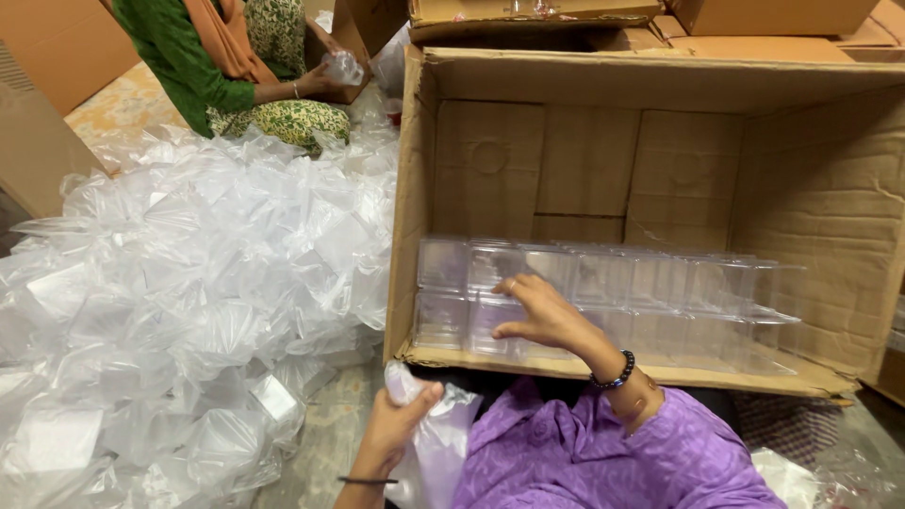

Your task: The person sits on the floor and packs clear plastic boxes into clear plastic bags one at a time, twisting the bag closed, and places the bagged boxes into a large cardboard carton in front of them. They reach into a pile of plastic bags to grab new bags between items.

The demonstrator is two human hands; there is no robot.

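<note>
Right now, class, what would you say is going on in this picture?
A person in a purple top has their right hand on the clear plastic boxes lined up in rows inside a large cardboard carton lying on its side. Their left hand grips a clear plastic bag just below the carton. A big heap of loose plastic bags covers the floor to the left, where a second person sits handling one.

A packing workroom; a heap of clear plastic bags (189, 311) fills the left of the frame; open cardboard cartons (660, 188) crowd the right and top; another worker (236, 66) sits upper left.
</note>
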